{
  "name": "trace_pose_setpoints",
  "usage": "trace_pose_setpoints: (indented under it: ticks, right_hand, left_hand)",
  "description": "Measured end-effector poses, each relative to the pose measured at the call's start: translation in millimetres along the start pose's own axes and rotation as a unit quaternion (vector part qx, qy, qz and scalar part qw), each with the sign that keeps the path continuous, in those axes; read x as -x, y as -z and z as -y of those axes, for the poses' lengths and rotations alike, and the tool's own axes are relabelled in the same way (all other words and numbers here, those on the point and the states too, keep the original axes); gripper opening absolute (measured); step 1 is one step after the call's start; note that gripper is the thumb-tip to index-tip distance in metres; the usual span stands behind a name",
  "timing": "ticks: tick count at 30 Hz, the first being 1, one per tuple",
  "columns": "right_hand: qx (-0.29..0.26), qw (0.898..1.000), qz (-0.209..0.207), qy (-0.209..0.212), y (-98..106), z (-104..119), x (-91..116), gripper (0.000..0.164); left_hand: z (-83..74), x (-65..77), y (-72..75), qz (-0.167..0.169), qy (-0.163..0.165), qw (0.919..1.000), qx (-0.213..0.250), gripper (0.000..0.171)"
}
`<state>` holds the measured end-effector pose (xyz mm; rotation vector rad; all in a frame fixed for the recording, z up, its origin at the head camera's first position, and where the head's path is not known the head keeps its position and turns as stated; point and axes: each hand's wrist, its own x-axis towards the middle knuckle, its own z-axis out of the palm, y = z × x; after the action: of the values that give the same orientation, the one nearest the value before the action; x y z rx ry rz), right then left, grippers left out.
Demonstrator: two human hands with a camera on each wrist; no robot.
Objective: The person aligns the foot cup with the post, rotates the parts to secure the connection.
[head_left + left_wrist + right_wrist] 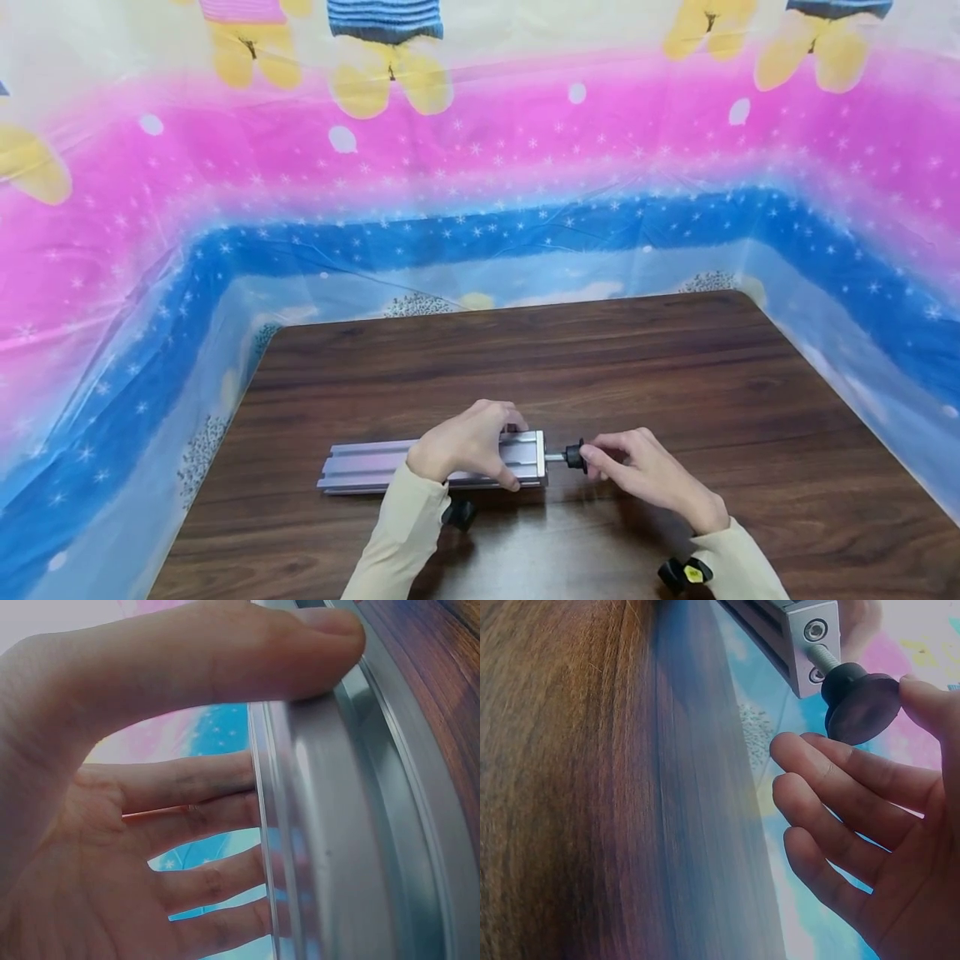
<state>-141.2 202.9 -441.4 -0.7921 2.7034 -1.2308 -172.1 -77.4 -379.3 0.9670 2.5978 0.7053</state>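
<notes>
A silver aluminium profile (367, 462) with long grooves lies lengthwise on the table. My left hand (465, 446) grips it near its right end, thumb on the near side and fingers over the far side. The left wrist view shows the thumb (322, 645) pressed along a grooved edge. From the end plate (801, 656), which carries socket-head bolts, a threaded rod (823, 656) sticks out. On the rod sits a black levelling foot (862, 705) with a round base. My right hand (645, 475) pinches the rim of that base between thumb and forefinger, the other fingers loosely bent below.
The dark wood-grain table (525, 358) reaches back to a cloth backdrop (465, 192) in pink and blue, which hangs round its far and side edges. Black wrist mounts (459, 514) are worn on both wrists over pale sleeves (408, 508).
</notes>
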Motion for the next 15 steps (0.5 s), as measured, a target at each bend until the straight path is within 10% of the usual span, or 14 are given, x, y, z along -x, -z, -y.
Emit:
trace_pose_setpoints:
  ticks: [10, 15]
  right_hand:
    - [0.007, 1.0, -0.005, 0.0, -2.7, 1.6, -0.1, 0.02]
    - [0.005, 0.999, -0.015, 0.038, -3.5, 2.3, 4.3, 0.045]
  left_hand:
    - [3.7, 1.8, -0.1, -0.006, 0.006, 0.9999, -0.006, 0.056]
    - [3.0, 0.5, -1.7, -0.002, 0.004, 1.0, -0.002, 0.058]
